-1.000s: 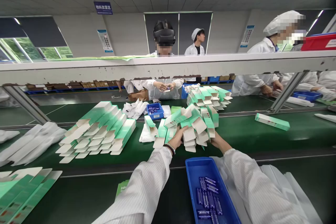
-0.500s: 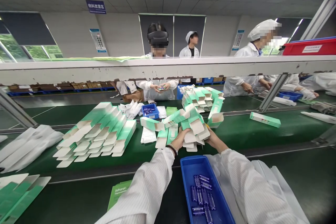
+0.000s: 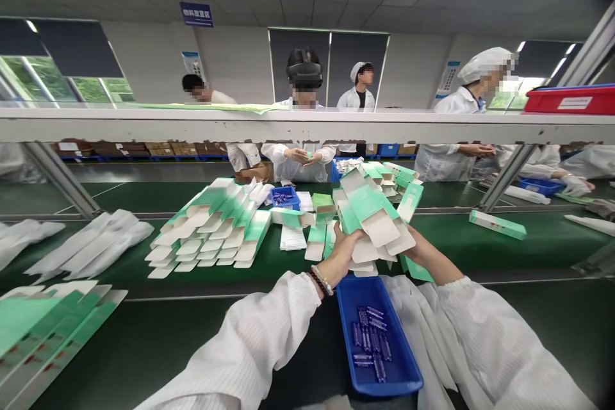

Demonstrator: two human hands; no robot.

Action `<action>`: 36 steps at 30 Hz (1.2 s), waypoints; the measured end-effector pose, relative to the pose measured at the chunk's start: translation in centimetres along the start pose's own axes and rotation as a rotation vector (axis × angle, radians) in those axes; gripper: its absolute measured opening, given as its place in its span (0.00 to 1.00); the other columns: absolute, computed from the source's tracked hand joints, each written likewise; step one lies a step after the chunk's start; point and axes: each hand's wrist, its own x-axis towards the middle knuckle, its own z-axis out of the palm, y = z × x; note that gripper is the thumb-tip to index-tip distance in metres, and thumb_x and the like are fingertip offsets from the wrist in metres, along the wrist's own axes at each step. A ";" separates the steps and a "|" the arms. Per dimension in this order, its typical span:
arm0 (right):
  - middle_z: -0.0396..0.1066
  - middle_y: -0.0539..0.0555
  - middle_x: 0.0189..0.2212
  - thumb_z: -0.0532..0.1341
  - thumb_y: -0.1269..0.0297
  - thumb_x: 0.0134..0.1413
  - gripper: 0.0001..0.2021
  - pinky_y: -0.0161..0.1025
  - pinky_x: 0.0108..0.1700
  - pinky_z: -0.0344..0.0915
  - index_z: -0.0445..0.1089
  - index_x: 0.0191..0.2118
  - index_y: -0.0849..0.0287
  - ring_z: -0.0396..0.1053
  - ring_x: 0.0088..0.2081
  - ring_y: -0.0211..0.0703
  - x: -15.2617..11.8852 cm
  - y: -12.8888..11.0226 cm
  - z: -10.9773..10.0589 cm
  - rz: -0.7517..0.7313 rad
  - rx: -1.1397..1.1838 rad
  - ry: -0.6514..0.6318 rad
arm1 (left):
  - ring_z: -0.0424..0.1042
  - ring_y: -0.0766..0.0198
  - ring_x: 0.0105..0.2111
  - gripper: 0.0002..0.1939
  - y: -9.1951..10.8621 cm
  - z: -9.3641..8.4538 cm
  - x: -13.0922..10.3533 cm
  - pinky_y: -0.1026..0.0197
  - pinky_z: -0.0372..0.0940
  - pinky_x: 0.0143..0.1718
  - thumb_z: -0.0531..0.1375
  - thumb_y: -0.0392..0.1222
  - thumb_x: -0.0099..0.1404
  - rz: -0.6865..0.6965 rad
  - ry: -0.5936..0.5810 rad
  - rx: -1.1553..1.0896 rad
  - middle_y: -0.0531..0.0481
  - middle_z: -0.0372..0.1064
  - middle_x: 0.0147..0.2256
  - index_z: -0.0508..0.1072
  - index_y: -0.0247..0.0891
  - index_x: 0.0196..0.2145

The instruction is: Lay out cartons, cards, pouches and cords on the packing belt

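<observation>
Between my two hands is a cluster of green and white cartons (image 3: 368,205) with their end flaps open toward me. My left hand (image 3: 342,255) is closed around the left side of the cluster. On the other side my right hand (image 3: 425,251) grips it, its fingers partly hidden behind the flaps. Just below stands a blue tray (image 3: 379,389) with several purple batteries (image 3: 369,336) in it. More open cartons (image 3: 211,224) are stacked on the green belt to the left. A few loose cartons (image 3: 316,237) lie beside my left hand.
White paper slips (image 3: 292,238) and a small blue battery bin (image 3: 285,198) stand beyond. A closed carton (image 3: 498,225) lies at right. White bags (image 3: 89,246) lie left, above more cartons (image 3: 52,333). A metal shelf beam (image 3: 288,127) crosses ahead; co-workers are behind it.
My hands have lifted the cartons off the heap and brought them closer to me. The view has turned slightly left. Across the belt, a co-worker's hands have shifted.
</observation>
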 end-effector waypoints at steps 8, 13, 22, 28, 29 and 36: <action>0.62 0.55 0.65 0.70 0.48 0.51 0.39 0.49 0.57 0.70 0.59 0.66 0.48 0.64 0.63 0.59 -1.4 -4.4 11.3 -0.044 -0.126 -0.491 | 0.74 0.49 0.51 0.32 5.5 -5.0 -13.2 0.54 0.72 0.47 0.70 0.44 0.56 0.057 0.204 -0.168 0.39 0.74 0.51 0.68 0.38 0.57; 0.50 0.55 0.71 0.69 0.48 0.51 0.44 0.51 0.66 0.60 0.52 0.70 0.49 0.54 0.68 0.56 -0.4 -4.3 22.3 -0.080 -0.222 -0.887 | 0.72 0.51 0.53 0.29 6.3 -9.8 -21.8 0.57 0.71 0.45 0.69 0.43 0.58 0.117 0.501 -0.233 0.44 0.73 0.53 0.68 0.43 0.56; 0.63 0.60 0.64 0.71 0.60 0.49 0.34 0.49 0.62 0.65 0.66 0.63 0.58 0.62 0.64 0.58 -0.8 -1.4 45.1 0.097 -0.557 -1.624 | 0.59 0.53 0.64 0.22 5.5 -16.3 -30.3 0.44 0.55 0.64 0.68 0.40 0.60 0.055 1.048 -0.495 0.49 0.66 0.60 0.68 0.48 0.51; 0.73 0.58 0.54 0.73 0.61 0.44 0.32 0.39 0.53 0.71 0.71 0.57 0.62 0.73 0.53 0.50 1.2 -0.6 56.1 0.161 -0.793 -1.867 | 0.59 0.52 0.64 0.18 6.5 -21.6 -28.3 0.43 0.56 0.65 0.66 0.44 0.63 0.009 1.071 -0.637 0.42 0.62 0.61 0.68 0.42 0.49; 0.74 0.57 0.52 0.74 0.61 0.42 0.32 0.38 0.51 0.72 0.72 0.55 0.62 0.74 0.50 0.48 1.7 -0.5 57.6 0.169 -0.853 -1.885 | 0.59 0.52 0.64 0.18 6.5 -22.6 -27.6 0.44 0.57 0.64 0.66 0.46 0.63 0.001 1.074 -0.656 0.42 0.60 0.62 0.68 0.42 0.48; 0.78 0.52 0.37 0.69 0.77 0.47 0.17 0.40 0.39 0.75 0.75 0.46 0.64 0.77 0.34 0.40 1.0 1.6 65.9 0.086 -1.171 -1.953 | 0.70 0.57 0.55 0.14 5.1 -25.3 -23.7 0.61 0.70 0.46 0.61 0.53 0.66 -0.091 0.989 -0.676 0.40 0.56 0.62 0.67 0.41 0.42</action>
